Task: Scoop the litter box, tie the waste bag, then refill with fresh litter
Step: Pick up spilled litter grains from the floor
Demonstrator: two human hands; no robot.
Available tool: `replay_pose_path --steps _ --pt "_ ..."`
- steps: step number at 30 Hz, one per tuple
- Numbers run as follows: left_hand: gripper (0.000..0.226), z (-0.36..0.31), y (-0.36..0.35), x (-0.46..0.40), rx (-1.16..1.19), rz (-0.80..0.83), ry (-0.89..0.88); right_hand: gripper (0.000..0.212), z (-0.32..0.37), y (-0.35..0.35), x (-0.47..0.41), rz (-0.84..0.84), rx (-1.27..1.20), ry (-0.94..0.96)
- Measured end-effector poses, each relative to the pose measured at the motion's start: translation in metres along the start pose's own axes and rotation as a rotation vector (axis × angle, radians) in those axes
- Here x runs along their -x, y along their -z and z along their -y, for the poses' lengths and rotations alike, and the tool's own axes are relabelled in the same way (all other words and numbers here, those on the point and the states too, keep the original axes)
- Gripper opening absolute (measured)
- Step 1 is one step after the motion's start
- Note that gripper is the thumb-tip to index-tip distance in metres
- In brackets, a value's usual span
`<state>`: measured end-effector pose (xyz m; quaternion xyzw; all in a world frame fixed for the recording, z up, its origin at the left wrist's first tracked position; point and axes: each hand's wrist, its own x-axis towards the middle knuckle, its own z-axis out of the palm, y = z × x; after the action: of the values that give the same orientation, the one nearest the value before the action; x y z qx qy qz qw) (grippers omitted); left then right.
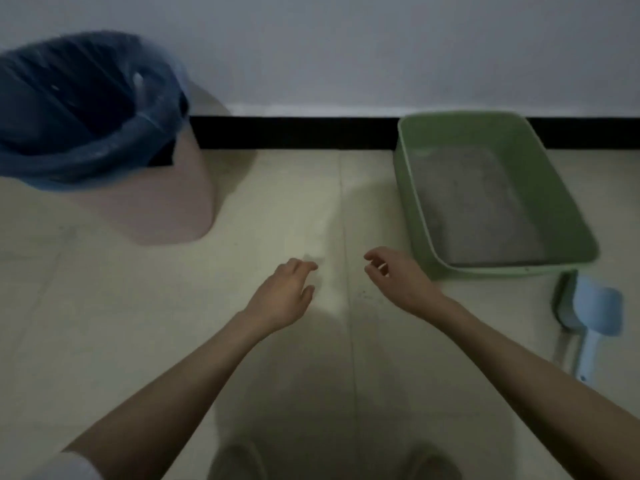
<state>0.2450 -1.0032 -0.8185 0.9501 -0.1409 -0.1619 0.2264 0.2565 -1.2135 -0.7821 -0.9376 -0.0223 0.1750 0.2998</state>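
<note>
Both grips are empty, left hand [284,292] and right hand [398,275] hovering loose-fingered over the floor. Blue scoop [594,313] lies at 4 o'clock off the right hand, the nearer one, handle toward me. Green litter box [412,202] sits at 1 o'clock. Lined bin [166,188] at 10. It's dim, can't make out clumps.

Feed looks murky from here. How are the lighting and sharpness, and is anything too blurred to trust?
Head view: dim and bluish, with a broad shadow on the floor tiles under the arms; the bin liner is smeared by motion blur, the blue scoop shows a ghosted double edge; the green litter box bows with wide-angle distortion; left hand and right hand read soft, both empty.
</note>
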Motion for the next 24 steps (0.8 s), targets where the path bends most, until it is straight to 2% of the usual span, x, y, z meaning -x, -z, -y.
replay_pose_path --steps 3,8,13,17,21,24 --pt "0.049 0.009 -0.038 0.017 -0.093 0.147 0.031 0.030 -0.055 -0.031 0.024 0.019 -0.010 -0.146" --pt "0.044 0.017 -0.059 0.028 -0.127 0.160 0.026 0.030 -0.090 -0.073 0.043 0.024 -0.046 -0.270" --pt "0.044 0.011 -0.080 0.026 -0.067 0.156 0.057 0.034 -0.098 -0.098 0.046 0.013 0.004 -0.233" --pt "0.057 0.002 -0.096 0.010 -0.025 0.194 0.114 0.041 -0.102 -0.099 0.035 0.019 0.062 -0.195" --pt "0.059 -0.005 -0.101 -0.020 -0.130 0.203 0.079 0.048 -0.103 -0.097 0.018 0.019 0.201 -0.145" --pt "0.060 0.000 -0.102 -0.039 -0.166 0.199 0.042 0.044 -0.110 -0.096 0.009 -0.033 0.310 -0.077"
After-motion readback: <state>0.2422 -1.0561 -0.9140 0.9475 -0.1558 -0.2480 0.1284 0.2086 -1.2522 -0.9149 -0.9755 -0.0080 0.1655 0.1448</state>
